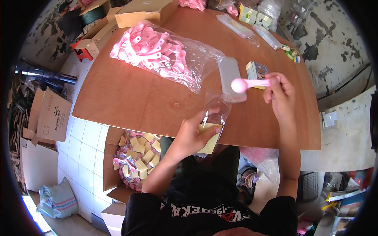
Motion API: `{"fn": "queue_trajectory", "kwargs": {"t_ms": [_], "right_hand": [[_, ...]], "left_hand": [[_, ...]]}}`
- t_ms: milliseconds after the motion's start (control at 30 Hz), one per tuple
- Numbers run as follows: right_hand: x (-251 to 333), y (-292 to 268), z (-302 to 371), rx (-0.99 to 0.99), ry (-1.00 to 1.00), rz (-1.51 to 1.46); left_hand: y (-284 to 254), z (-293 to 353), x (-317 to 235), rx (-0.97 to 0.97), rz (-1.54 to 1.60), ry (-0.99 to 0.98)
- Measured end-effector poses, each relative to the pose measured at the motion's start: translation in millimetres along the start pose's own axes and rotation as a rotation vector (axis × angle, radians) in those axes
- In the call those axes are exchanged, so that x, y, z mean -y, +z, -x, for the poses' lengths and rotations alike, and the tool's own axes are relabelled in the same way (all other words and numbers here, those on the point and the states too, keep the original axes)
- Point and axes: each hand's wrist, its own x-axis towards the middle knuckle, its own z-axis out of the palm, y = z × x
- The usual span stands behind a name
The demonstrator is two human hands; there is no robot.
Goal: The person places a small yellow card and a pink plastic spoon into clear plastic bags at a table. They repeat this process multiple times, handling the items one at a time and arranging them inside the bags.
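Observation:
My left hand (188, 135) is closed around a small clear plastic bag (221, 105) with a pale yellow card (208, 146) at its lower part, near the table's front edge. The thumb lies across the card. In my right hand (282, 96) a pink plastic scoop spoon (241, 85) is pinched by its handle, its round end pointing left. The spoon is held up over the table, apart from the bag. Behind it lie a pile of clear bags (228, 72) and a stack of cards (251, 70). Many pink spoons (147, 47) fill a large clear bag to the left.
A carton (112, 157) below the table's left front holds many packed spoons with yellow cards. On the brown table (126, 106) stand a closed cardboard box (145, 13) at the back left and small card stacks (254, 16) at the back right. Clear packets (236, 27) lie nearby.

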Motion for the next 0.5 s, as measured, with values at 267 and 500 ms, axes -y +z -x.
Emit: {"fn": "queue_trajectory", "kwargs": {"t_ms": [267,500], "right_hand": [[18.9,-0.9,23.4,0.15,0.043,-0.085],[28.2,0.8,22.6,0.414,0.184,0.117]], "left_hand": [[27.0,-8.4,-8.7,0.123,0.006,0.028],[32.5,-8.8,-6.0,0.166,-0.097,0.118]]}}
